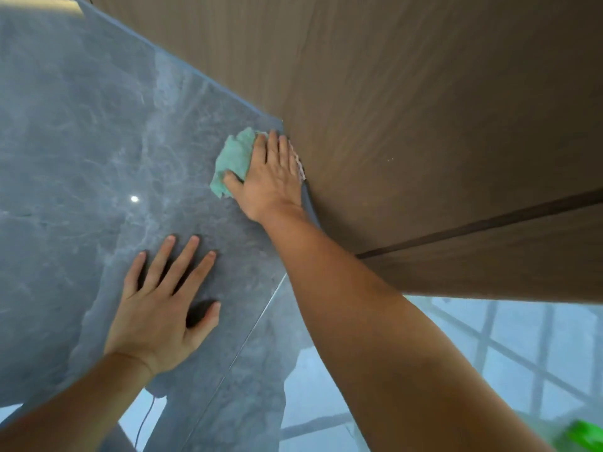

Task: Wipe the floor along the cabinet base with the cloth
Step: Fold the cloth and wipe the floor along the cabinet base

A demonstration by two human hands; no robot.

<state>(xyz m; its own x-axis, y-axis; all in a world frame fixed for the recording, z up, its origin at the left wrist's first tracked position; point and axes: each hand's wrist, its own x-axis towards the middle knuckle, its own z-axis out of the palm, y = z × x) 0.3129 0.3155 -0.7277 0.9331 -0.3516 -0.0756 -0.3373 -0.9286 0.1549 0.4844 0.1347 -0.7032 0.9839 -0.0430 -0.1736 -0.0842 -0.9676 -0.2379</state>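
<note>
My right hand (270, 177) lies flat on a crumpled green cloth (233, 159) and presses it onto the glossy grey marble floor (81, 141), right where the floor meets the base of the brown wooden cabinet (424, 109). The cloth sticks out to the left of my fingers, and a pale edge of it shows on the cabinet side. My left hand (163, 308) rests flat on the floor nearer to me, fingers spread, with nothing in it.
The cabinet front runs diagonally from the top left to the right, with a dark gap between two panels (473, 226). A tile joint (254, 324) crosses the floor. A window reflection shines on the floor at the lower right. A blurred green object (587, 437) sits at the bottom right corner.
</note>
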